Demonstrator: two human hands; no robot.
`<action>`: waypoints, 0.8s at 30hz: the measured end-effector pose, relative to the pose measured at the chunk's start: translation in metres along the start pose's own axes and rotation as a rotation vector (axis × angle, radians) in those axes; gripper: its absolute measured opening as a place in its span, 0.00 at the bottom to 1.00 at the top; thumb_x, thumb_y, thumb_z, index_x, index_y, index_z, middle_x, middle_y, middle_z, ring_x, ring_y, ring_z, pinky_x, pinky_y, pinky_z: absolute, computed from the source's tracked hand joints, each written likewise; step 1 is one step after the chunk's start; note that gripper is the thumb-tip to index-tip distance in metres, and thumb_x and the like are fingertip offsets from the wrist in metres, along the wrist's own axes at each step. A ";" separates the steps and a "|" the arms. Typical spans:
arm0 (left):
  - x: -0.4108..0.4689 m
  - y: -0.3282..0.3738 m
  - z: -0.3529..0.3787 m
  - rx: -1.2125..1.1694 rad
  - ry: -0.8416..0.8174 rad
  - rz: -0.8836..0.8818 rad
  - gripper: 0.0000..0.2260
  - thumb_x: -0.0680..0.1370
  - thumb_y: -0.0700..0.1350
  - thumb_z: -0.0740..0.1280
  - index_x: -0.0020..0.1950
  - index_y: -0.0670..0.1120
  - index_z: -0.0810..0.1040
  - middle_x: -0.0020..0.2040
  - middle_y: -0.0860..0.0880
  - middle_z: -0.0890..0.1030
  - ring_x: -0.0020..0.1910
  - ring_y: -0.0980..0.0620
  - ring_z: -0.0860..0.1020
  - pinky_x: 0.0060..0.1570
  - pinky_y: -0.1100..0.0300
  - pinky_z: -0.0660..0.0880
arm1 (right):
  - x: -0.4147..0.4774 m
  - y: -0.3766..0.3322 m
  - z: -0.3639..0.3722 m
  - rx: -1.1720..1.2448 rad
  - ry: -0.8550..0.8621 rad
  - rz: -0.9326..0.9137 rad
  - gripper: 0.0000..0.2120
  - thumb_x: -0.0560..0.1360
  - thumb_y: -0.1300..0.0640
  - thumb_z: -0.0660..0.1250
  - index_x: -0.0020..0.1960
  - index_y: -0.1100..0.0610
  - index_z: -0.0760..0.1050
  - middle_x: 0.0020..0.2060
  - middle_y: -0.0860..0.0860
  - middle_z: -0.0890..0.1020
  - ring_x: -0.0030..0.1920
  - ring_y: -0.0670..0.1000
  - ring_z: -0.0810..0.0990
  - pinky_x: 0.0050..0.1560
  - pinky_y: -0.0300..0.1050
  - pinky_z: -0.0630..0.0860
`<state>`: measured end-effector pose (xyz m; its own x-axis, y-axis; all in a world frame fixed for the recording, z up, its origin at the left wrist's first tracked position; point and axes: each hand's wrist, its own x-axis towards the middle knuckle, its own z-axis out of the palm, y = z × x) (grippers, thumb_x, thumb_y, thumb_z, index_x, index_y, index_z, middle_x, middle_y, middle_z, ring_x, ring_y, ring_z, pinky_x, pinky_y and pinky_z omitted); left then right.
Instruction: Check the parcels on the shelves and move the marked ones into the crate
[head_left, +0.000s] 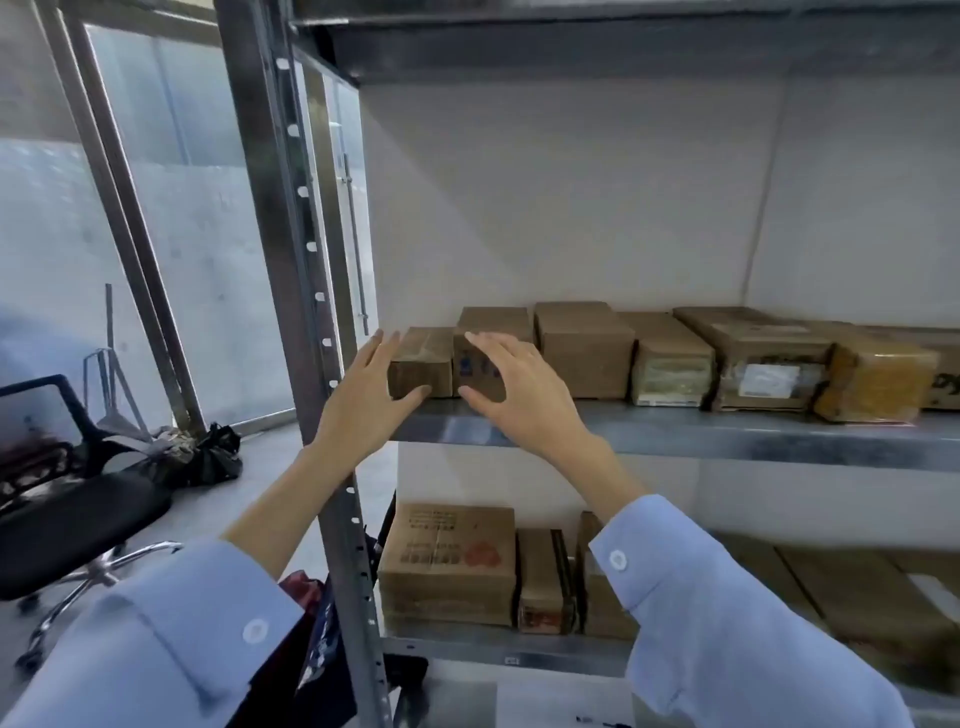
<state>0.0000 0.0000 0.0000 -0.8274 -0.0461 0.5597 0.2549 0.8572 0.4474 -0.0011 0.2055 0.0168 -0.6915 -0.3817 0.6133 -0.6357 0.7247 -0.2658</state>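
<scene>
A row of brown cardboard parcels stands on the middle metal shelf (727, 436). My left hand (363, 395) lies against the leftmost small parcel (423, 353), with straight fingers on its left side and the thumb across its lower front. My right hand (524, 395) is spread over the front of the neighbouring parcel (470, 364), which bears blue marks; its fingers reach the top edge and its thumb the bottom edge. Both parcels still sit on the shelf. No crate is in view.
More parcels (670, 369) run to the right along the same shelf, and others (447, 561) stand on the shelf below. The rack's steel upright (291, 260) rises just left of my hands. A black office chair (67, 519) and a black bag (208, 452) sit on the floor at left.
</scene>
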 end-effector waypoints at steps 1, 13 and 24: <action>0.003 -0.003 0.002 -0.038 0.011 0.000 0.34 0.77 0.56 0.69 0.78 0.52 0.58 0.79 0.49 0.59 0.75 0.45 0.64 0.69 0.47 0.66 | 0.002 -0.001 0.004 0.012 -0.003 -0.011 0.29 0.79 0.48 0.66 0.77 0.51 0.63 0.73 0.48 0.69 0.72 0.50 0.65 0.69 0.49 0.69; 0.003 -0.023 0.025 -0.250 0.092 -0.003 0.28 0.74 0.48 0.74 0.71 0.45 0.70 0.67 0.44 0.75 0.64 0.44 0.74 0.64 0.53 0.74 | 0.016 0.000 0.035 0.132 -0.016 -0.045 0.25 0.79 0.54 0.67 0.74 0.52 0.67 0.69 0.49 0.71 0.68 0.49 0.68 0.64 0.43 0.70; -0.023 -0.016 0.021 -0.328 0.222 0.004 0.24 0.72 0.44 0.76 0.65 0.44 0.74 0.61 0.47 0.79 0.59 0.50 0.76 0.56 0.71 0.72 | 0.009 -0.001 0.042 0.264 -0.060 0.004 0.27 0.78 0.56 0.69 0.74 0.54 0.66 0.67 0.50 0.71 0.66 0.49 0.72 0.66 0.43 0.71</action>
<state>0.0043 -0.0020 -0.0351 -0.7068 -0.1838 0.6831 0.4338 0.6502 0.6237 -0.0207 0.1772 -0.0088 -0.7080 -0.4181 0.5691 -0.6952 0.5544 -0.4576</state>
